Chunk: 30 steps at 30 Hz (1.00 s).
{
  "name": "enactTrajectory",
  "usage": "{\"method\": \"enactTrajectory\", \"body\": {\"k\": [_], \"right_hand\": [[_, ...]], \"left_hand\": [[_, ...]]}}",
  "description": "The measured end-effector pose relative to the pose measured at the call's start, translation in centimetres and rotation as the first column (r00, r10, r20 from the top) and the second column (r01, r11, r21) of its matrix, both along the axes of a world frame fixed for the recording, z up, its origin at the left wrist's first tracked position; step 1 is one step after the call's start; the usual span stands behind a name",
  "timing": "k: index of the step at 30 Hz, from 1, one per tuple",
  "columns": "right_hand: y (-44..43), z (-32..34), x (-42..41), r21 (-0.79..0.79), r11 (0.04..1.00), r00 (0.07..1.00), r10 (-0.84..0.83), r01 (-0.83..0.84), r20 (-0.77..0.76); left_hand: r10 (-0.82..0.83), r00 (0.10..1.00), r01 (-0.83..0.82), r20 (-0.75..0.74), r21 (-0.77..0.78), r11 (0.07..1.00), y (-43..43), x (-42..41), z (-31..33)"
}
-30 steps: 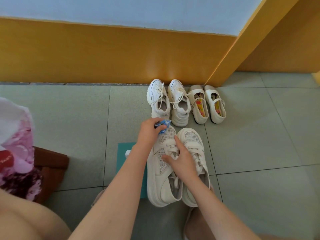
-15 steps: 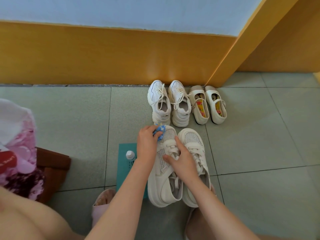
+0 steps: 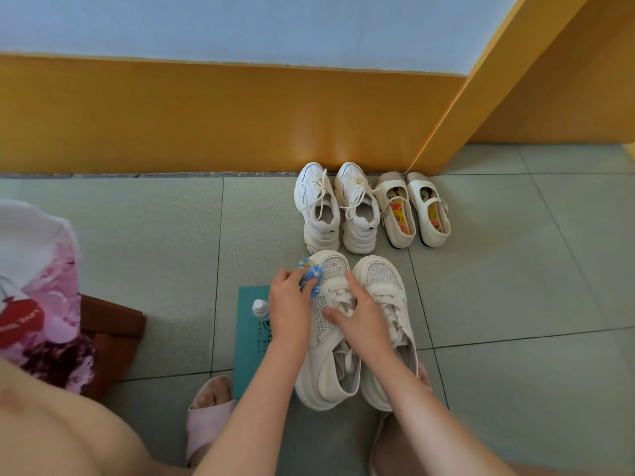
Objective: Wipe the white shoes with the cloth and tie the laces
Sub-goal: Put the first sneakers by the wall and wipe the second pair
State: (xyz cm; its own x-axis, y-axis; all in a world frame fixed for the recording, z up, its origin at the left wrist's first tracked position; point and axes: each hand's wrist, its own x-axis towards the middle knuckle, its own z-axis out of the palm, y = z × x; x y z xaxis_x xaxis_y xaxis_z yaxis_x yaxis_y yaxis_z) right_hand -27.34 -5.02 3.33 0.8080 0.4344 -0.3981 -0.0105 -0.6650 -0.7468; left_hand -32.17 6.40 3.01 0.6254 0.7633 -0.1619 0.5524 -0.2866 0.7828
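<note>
Two cream mesh-toed sneakers stand side by side on the tiled floor in front of me. My left hand (image 3: 290, 305) grips a small blue patterned cloth (image 3: 311, 274) and presses it against the outer toe side of the left sneaker (image 3: 326, 369). My right hand (image 3: 359, 316) lies flat over that sneaker's laces, holding it steady. The right sneaker (image 3: 386, 286) stands untouched beside it, its wide laces showing. Part of the cloth is hidden under my fingers.
A white lace-up sneaker pair (image 3: 335, 207) and cream strap shoes (image 3: 412, 209) line the yellow wall. A small bottle (image 3: 260, 309) stands on a teal mat (image 3: 249, 338) left of my hand. A brown stool (image 3: 110, 341) is at left; my slippered foot (image 3: 209, 413) below.
My left hand has drawn the cloth back from the toe tip along the left sneaker's outer side, uncovering the bottle. The right hand stays on the laces.
</note>
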Motion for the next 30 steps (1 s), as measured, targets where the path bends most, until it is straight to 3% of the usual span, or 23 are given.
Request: {"method": "enactTrajectory", "body": {"k": [30], "right_hand": [[-0.3,-0.2,0.1,-0.009,0.999,1.0,0.031,-0.031,0.0]], "left_hand": [[0.096,0.992,-0.103,-0.084,-0.078,0.992,-2.7,-3.4,0.1]]}}
